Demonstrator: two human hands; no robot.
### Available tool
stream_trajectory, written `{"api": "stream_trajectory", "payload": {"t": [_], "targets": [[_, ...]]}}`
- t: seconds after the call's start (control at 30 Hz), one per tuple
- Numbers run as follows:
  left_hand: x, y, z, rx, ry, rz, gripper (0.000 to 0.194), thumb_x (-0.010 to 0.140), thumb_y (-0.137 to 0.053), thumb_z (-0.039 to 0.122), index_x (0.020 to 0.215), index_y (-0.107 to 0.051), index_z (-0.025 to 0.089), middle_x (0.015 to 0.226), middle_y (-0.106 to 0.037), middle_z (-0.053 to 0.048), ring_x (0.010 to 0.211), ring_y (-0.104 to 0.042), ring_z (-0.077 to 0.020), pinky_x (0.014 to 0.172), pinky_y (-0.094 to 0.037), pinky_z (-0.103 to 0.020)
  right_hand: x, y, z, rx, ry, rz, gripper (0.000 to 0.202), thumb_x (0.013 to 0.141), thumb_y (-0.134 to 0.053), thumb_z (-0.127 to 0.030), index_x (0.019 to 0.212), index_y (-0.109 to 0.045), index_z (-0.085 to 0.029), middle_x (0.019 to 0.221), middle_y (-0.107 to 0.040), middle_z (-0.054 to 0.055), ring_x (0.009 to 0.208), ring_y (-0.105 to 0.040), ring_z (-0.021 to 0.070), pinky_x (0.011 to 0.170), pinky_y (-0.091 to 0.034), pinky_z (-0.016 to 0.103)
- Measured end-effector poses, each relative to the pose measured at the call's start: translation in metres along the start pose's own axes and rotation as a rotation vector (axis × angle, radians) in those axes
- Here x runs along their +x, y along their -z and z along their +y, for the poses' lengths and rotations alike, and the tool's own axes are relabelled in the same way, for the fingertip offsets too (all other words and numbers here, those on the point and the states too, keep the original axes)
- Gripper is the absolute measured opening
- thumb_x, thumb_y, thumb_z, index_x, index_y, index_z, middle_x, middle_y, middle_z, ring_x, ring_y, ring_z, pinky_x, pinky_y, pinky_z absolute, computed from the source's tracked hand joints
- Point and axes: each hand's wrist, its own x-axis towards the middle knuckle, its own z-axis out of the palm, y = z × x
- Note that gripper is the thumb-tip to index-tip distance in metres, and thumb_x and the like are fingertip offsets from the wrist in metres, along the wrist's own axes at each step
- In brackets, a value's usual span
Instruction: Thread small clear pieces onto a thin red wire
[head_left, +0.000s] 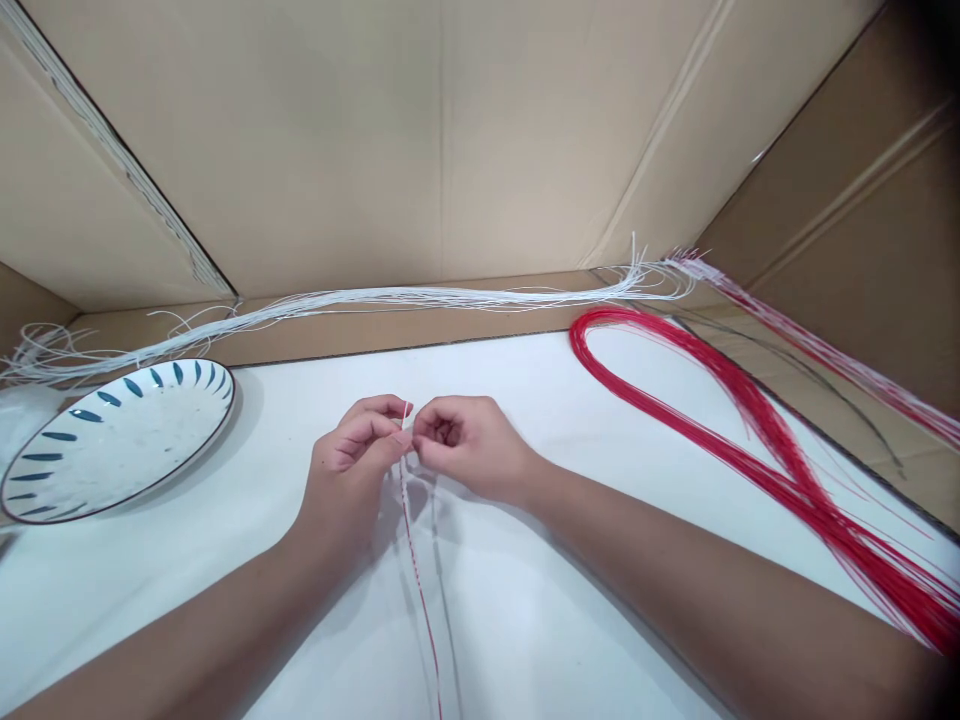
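A thin red-and-white twisted cord runs up from the near edge to my fingertips. My left hand pinches its upper part between thumb and fingers, and a short white end sticks up above the pinch. Against those fingertips, my right hand is curled with thumb and forefinger pressed together at the cord. Whether a strand lies in the right pinch is too small to make out. Both hands are just above the white tabletop, where the cord's shadow falls.
A white oval plate with blue leaf marks sits at the left. Bundled red strands loop across the right side. White strands lie along the back by the cardboard wall. Red-and-white cords lie at the far right.
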Motion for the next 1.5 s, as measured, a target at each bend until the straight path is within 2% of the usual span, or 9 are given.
{"api": "stream_trajectory", "payload": {"t": [0.13,0.2,0.3,0.4,0.6,0.77,0.97,1.3,1.5], "targets": [[-0.007,0.002,0.004,-0.018,0.024,-0.058,0.024,0.075,-0.065,0.017,0.051,-0.063,0.022,0.120,-0.067,-0.004,0.125,-0.055,-0.0275,0.097,-0.043,-0.038,-0.002,0.007,0.003,0.836,-0.154,-0.008,0.019,0.073,-0.083,-0.024,0.075,-0.066,-0.017,0.065,-0.067,-0.002,0.059,-0.063,0.0102,0.058,-0.052,0.022],[-0.010,0.001,0.007,-0.041,0.058,-0.083,0.024,0.073,-0.066,0.017,0.050,-0.061,0.022,0.122,-0.068,-0.003,0.123,-0.057,-0.0279,0.091,-0.047,-0.037,-0.004,0.008,0.002,1.024,-0.194,-0.057,0.019,0.071,-0.086,-0.019,0.075,-0.068,-0.015,0.069,-0.071,0.000,0.061,-0.066,0.0092,0.059,-0.055,0.020],[-0.012,0.000,0.009,-0.071,0.067,-0.133,0.023,0.072,-0.066,0.016,0.051,-0.060,0.021,0.124,-0.069,-0.002,0.117,-0.062,-0.0271,0.086,-0.052,-0.035,-0.007,0.009,-0.002,1.134,-0.219,-0.141,0.013,0.076,-0.085,-0.013,0.080,-0.073,-0.014,0.075,-0.076,0.002,0.062,-0.070,0.0080,0.062,-0.058,0.018],[-0.012,-0.001,0.008,-0.077,0.039,-0.148,0.020,0.071,-0.065,0.015,0.052,-0.060,0.021,0.124,-0.070,-0.002,0.118,-0.063,-0.0274,0.084,-0.055,-0.034,-0.009,0.011,-0.003,1.162,-0.242,-0.169,0.008,0.081,-0.083,-0.014,0.082,-0.076,-0.015,0.077,-0.077,0.001,0.063,-0.071,0.0064,0.064,-0.060,0.015],[-0.011,-0.004,0.009,-0.034,0.055,-0.082,0.021,0.064,-0.064,0.013,0.046,-0.054,0.019,0.120,-0.069,-0.004,0.115,-0.065,-0.0321,0.070,-0.057,-0.033,-0.010,0.013,-0.002,1.143,-0.250,-0.204,0.004,0.085,-0.082,-0.017,0.086,-0.078,-0.016,0.079,-0.078,0.001,0.064,-0.071,0.0055,0.065,-0.060,0.012],[-0.011,-0.007,0.011,-0.034,0.059,-0.060,0.021,0.061,-0.063,0.012,0.044,-0.053,0.017,0.117,-0.069,-0.005,0.111,-0.066,-0.0300,0.064,-0.056,-0.028,-0.011,0.014,-0.003,1.107,-0.236,-0.197,0.004,0.085,-0.082,-0.019,0.085,-0.078,-0.017,0.079,-0.076,0.000,0.066,-0.069,0.0053,0.065,-0.059,0.013],[-0.010,-0.008,0.012,-0.061,0.047,-0.060,0.021,0.062,-0.065,0.011,0.045,-0.054,0.016,0.118,-0.069,-0.004,0.104,-0.068,-0.0267,0.071,-0.059,-0.029,-0.011,0.013,-0.006,1.089,-0.259,-0.177,0.004,0.086,-0.080,-0.019,0.083,-0.077,-0.017,0.077,-0.073,0.000,0.065,-0.066,0.0050,0.063,-0.057,0.012],[-0.011,-0.009,0.013,-0.080,0.061,-0.058,0.021,0.062,-0.068,0.010,0.046,-0.055,0.015,0.116,-0.068,-0.004,0.094,-0.070,-0.0234,0.071,-0.059,-0.031,-0.011,0.012,-0.009,0.989,-0.237,-0.147,0.009,0.085,-0.082,-0.022,0.081,-0.075,-0.018,0.073,-0.070,-0.001,0.064,-0.063,0.0075,0.059,-0.055,0.017],[-0.013,-0.009,0.014,-0.079,0.082,-0.068,0.018,0.062,-0.067,0.011,0.047,-0.057,0.015,0.116,-0.069,-0.005,0.085,-0.070,-0.0215,0.057,-0.055,-0.028,-0.011,0.012,-0.009,0.956,-0.233,-0.140,0.010,0.084,-0.083,-0.024,0.080,-0.075,-0.019,0.074,-0.070,-0.001,0.063,-0.062,0.0076,0.058,-0.054,0.018]]}}
